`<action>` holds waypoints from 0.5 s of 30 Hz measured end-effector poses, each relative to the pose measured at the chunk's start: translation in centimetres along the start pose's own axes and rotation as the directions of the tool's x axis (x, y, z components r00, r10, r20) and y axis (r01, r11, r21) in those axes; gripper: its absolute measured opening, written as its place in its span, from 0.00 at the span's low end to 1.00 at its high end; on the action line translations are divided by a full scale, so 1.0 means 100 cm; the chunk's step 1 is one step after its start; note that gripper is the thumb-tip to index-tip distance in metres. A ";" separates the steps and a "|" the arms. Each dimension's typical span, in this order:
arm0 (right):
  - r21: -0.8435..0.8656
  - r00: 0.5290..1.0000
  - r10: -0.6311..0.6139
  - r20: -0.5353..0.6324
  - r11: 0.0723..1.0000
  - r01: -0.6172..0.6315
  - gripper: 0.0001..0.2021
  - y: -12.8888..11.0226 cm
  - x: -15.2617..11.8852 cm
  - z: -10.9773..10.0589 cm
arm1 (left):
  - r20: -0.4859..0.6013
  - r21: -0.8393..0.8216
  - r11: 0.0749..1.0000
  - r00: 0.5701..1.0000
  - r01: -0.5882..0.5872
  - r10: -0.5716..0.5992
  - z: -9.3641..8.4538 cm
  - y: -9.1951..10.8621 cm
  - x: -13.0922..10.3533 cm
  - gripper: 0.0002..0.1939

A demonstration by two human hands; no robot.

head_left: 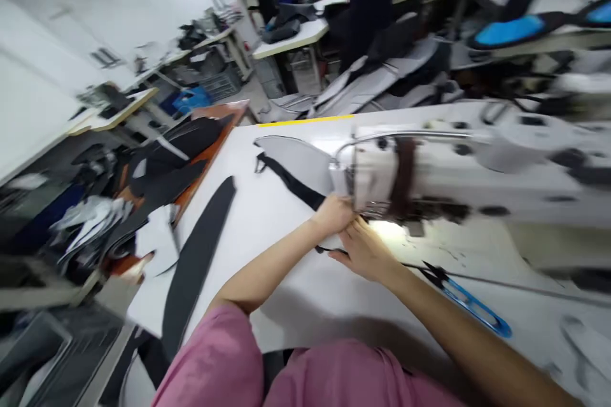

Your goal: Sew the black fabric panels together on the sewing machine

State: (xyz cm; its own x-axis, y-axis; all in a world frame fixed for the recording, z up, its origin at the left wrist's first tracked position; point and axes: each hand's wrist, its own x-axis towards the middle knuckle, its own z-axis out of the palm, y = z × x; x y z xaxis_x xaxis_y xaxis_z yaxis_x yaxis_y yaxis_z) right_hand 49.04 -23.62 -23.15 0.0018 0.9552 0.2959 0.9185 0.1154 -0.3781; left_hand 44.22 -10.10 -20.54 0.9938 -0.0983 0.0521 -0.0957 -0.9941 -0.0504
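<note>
A sewing machine (410, 172) stands at the right of the white table, its lamp lighting the spot beside my hands. Below its head, my left hand (334, 215) is closed on a light grey fabric piece (300, 156) with a black strip (296, 184) along it. Close against it, my right hand (367, 251) grips the near edge of the same piece, thumb pointing left. Both hands' fingertips are partly hidden and slightly blurred. Thread snips (470, 305) with a blue handle lie right of my right forearm.
A long dark fabric panel (198, 261) lies on the table's left side. Beyond it, dark cut pieces (181, 146) cover a brown surface. Behind the table are heaped grey panels (382, 82) and a person (372, 0) at another bench. A yellow strip (305, 121) marks the far edge.
</note>
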 end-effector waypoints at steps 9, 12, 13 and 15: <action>-0.073 0.939 -0.249 -0.238 0.969 0.238 0.27 0.002 0.013 0.017 | -0.247 -0.037 0.247 0.230 0.968 -0.941 -0.080 -0.100 -0.251 0.13; -0.030 0.897 -0.302 -0.324 0.950 0.309 0.27 -0.028 0.054 0.001 | -0.111 0.110 -0.183 -0.171 0.977 -0.979 -0.083 -0.125 -0.348 0.22; -0.033 0.890 -0.302 -0.341 0.950 0.310 0.28 -0.036 0.074 -0.003 | -0.069 0.137 -0.226 -0.218 0.964 -0.973 -0.079 -0.130 -0.368 0.28; -0.061 0.886 -0.253 -0.388 0.967 0.249 0.27 -0.042 0.117 -0.006 | -0.015 0.137 -0.240 -0.240 0.961 -0.971 -0.070 -0.135 -0.392 0.36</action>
State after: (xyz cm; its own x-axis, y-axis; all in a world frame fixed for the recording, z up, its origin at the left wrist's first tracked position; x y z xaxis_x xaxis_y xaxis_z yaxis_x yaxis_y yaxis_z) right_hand 45.47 -13.11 -17.56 -0.0769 0.7116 0.6983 0.9127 0.3322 -0.2381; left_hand 6.19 6.87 -14.92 -0.1467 0.9879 0.0511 0.9859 0.1502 -0.0741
